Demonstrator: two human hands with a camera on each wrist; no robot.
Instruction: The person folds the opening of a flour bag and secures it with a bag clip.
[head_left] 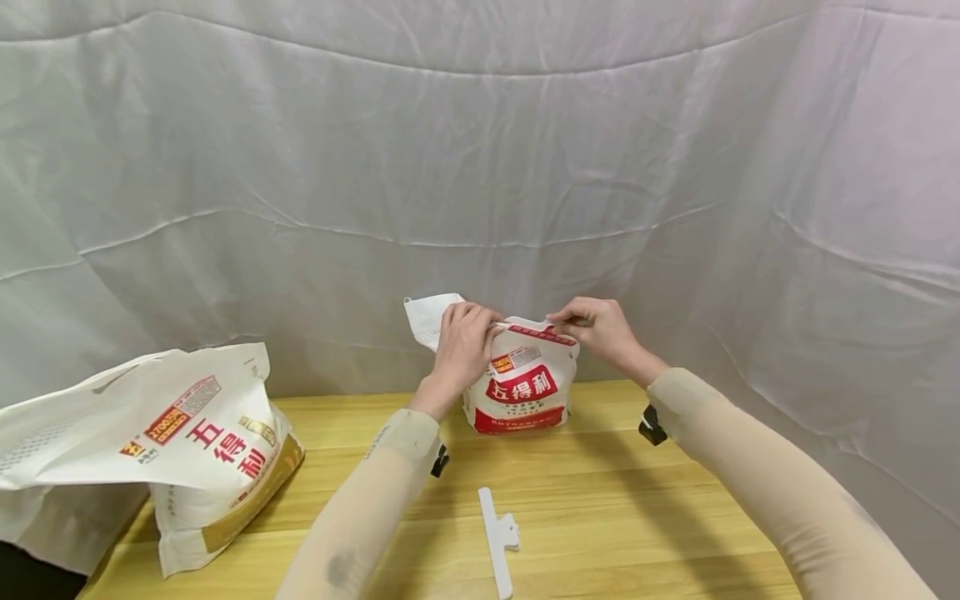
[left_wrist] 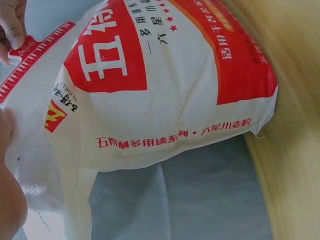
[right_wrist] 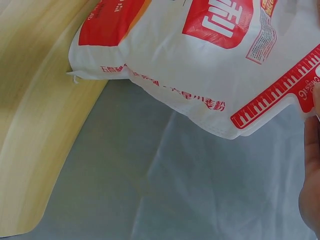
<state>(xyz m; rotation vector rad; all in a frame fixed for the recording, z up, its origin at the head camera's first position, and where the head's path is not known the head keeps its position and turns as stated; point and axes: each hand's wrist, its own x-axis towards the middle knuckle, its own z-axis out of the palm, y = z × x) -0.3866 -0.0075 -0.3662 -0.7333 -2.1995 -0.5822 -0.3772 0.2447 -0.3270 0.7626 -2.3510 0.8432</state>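
Note:
A white flour bag (head_left: 517, 400) with red print stands on the wooden table in the head view. Along its upper edge lies a red bag clip (right_wrist: 280, 95) patterned like piano keys, with a rounded tab. My right hand (head_left: 596, 325) pinches this clip at its tab; the fingers (left_wrist: 12, 25) also show in the left wrist view. My left hand (head_left: 465, 337) grips the bag's folded top beside the clip's left end, partly cut off in its wrist view. A loose white flap (head_left: 431, 317) of the bag sticks out behind the left hand.
A white bag clip (head_left: 493, 542) lies on the table (head_left: 607, 500) nearer to me. At the left, a larger flour bag (head_left: 213, 450) with gold and red print leans over the table edge. Grey cloth (head_left: 480, 167) hangs behind the table.

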